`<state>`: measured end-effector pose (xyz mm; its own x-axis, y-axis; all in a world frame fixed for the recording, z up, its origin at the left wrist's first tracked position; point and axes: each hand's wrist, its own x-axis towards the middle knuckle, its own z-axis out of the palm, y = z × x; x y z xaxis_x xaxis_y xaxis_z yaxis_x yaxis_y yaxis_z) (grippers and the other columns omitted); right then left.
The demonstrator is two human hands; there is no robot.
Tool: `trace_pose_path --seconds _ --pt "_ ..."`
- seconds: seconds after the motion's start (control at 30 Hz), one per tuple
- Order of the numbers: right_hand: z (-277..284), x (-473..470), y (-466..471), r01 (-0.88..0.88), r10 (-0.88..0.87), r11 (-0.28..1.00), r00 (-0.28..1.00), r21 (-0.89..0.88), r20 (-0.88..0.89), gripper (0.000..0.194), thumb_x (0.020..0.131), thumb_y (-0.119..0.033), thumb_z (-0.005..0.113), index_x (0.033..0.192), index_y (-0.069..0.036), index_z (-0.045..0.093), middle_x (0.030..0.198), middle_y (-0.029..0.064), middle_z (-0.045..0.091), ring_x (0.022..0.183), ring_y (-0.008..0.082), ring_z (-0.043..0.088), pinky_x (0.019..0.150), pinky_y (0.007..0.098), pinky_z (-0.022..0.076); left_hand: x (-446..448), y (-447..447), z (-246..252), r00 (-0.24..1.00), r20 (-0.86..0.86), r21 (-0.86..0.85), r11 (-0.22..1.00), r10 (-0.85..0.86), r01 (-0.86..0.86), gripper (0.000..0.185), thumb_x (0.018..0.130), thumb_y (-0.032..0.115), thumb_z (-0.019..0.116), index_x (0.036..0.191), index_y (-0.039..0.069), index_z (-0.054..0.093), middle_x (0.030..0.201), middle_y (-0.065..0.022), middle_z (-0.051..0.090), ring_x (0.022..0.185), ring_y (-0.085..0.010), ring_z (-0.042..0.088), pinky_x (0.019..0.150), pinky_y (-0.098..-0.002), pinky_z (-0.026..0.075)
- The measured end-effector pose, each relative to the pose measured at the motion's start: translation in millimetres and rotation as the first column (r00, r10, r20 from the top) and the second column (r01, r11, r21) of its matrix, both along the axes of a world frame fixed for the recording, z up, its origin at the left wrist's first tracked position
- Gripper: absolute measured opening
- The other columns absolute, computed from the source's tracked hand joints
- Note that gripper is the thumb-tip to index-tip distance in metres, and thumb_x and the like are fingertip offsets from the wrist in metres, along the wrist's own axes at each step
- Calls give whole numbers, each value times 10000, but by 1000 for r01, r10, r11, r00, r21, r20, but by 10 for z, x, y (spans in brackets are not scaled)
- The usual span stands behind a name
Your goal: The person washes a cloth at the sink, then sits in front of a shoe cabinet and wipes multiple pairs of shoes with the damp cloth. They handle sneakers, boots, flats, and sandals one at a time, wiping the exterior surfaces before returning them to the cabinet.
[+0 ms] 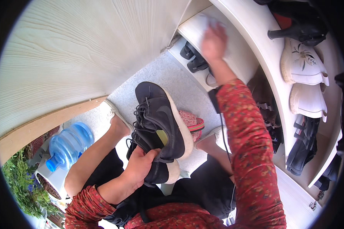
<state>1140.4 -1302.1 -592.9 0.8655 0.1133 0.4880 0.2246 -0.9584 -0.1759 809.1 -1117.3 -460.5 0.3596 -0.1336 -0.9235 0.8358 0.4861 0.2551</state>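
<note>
My left hand [142,164] grips a pair of black sneakers [160,120] by their heels, the two shoes held together above the floor between my legs. They have dark laces and off-white soles. My right hand [214,40], blurred, is over a white cabinet shelf [238,43]; whether it touches the surface I cannot tell, and nothing shows in it. Below that shelf, black shoes [196,60] stand in a lower compartment, partly hidden by my right arm. A pink patterned slipper [189,120] with a striped strap lies on the floor behind the sneakers.
On the right, shelves hold white shoes [304,63], a black high-heeled shoe [301,25] and black footwear [302,148]. A wood-grain door panel [74,51] fills the upper left. A blue water jug [70,146] and a green plant [20,183] stand at the left.
</note>
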Motion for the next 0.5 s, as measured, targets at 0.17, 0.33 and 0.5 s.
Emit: trace_pose_path --seconds 0.17,0.33,0.5 --pt "38 -443 398 -292 302 953 940 81 -162 329 964 -196 460 1256 -103 582 1465 155 414 1373 370 344 1130 505 256 30 -14 26 999 30 -18 999 34 -34 320 927 65 551 1239 14 498 1098 -84 639 956 -158 635 841 -295 521" --pt "188 -935 -562 -271 280 960 931 69 -236 401 956 -139 491 1354 -150 544 1487 118 403 1392 330 340 1151 501 234 -1 6 37 1000 6 -24 1000 19 -19 329 921 70 566 1239 17 500 1098 -85 640 959 -159 634 841 -294 521" --pt "160 -573 -514 61 -66 998 962 -26 -265 426 957 -200 445 1371 -131 518 1498 136 382 1405 356 303 1155 504 204 -58 21 -25 1000 -9 -21 999 29 -29 333 925 76 562 1247 21 499 1102 -81 641 964 -158 634 846 -293 519"
